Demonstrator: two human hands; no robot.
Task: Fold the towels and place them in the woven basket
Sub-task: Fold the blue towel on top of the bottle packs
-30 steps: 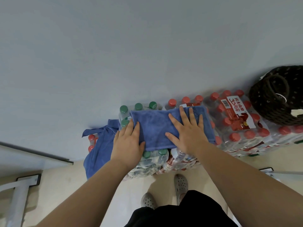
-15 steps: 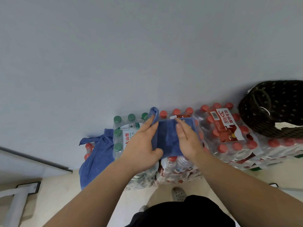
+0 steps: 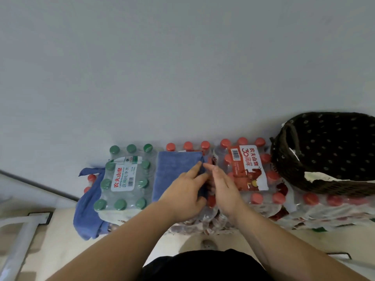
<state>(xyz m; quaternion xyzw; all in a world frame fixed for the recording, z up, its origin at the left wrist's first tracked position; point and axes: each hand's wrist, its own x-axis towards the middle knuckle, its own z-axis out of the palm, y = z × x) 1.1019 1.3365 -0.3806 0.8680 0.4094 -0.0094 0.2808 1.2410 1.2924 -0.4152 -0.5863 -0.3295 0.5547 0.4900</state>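
1. Left hand (image 3: 183, 191): fingers straight, pressing flat on the right edge of the folded blue towel (image 3: 174, 169).
2. Right hand (image 3: 223, 187): fingers extended, edge-on, just right of that towel; contact unclear.
3. Folded blue towel: plush rectangle atop the shrink-wrapped bottle packs (image 3: 123, 179). Folding looks finished; next, lift it without letting the fold open.
4. Woven basket (image 3: 324, 149): dark, rounded, well right of the towel.
5. Second blue towel (image 3: 87, 216): limp, unfolded, hanging to the left.

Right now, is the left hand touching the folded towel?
Touching. The head view shows the left hand resting on the folded towel, at its right edge.

Towel (image 3: 174, 173) on bottle packs (image 3: 251, 199), basket (image 3: 324, 151) right.
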